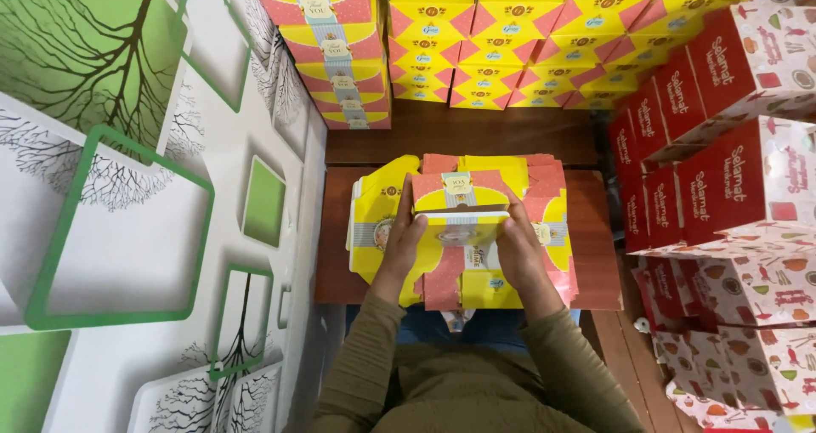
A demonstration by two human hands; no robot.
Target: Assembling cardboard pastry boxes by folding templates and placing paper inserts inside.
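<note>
Both hands are clamping the half-folded yellow-and-pink box point(460, 208) over the flat stack on the desk point(595, 254), left hand point(399, 246) gripping at 9 o'clock, right hand point(520, 250) at 3, long axis running 9-to-3, fingertips probably tucked underneath.

A single head-worn camera is looking almost straight down from close above, facing the person's lap and a low brown wooden table point(595, 254). Beyond the fingers point(406, 208), stacked yellow-and-pink cardboard boxes point(510, 42) are filling the frame's top edge.
</note>
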